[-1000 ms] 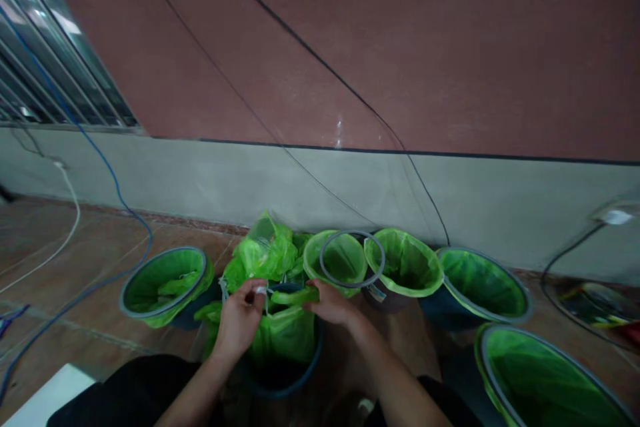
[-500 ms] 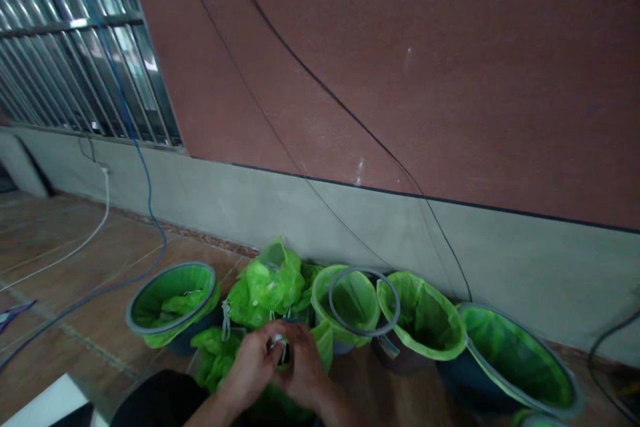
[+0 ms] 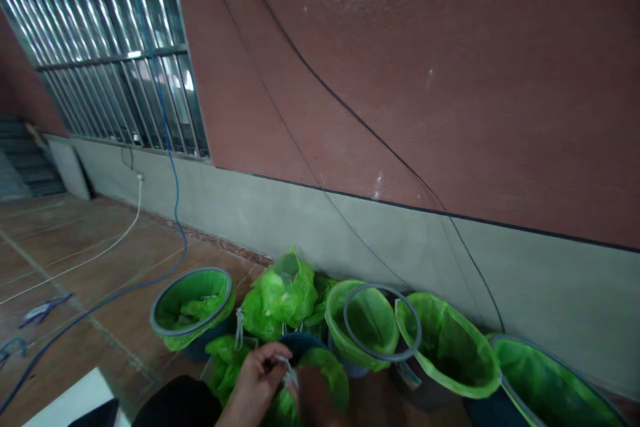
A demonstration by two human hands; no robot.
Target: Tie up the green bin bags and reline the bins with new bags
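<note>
My left hand (image 3: 256, 377) is closed in a pinch on a thin white drawstring (image 3: 286, 365) at the bottom middle of the view. Close to its right is my right hand (image 3: 320, 397), smeared by motion, so its fingers cannot be read. Below and around both hands lies a green mesh-like bag (image 3: 333, 373), partly hidden by them. Just beyond the hands shows the rim of a dark blue bin (image 3: 303, 341). More green bag material (image 3: 223, 363) bunches to the left of my left hand.
Green-lined bins stand along the wall: one at left (image 3: 167, 330), others at right (image 3: 363, 320) (image 3: 445, 340). A loose grey ring (image 3: 417, 340) lies across two of them. Tied green bags (image 3: 283, 293) are heaped behind. A blue cable (image 3: 150, 282) and purple-handled scissors (image 3: 47, 310) lie on the floor.
The view has turned left, so the bins appear further right. My hands, earlier close together around the white drawstring, are now slightly apart, the right one blurred and more of the string showing.
</note>
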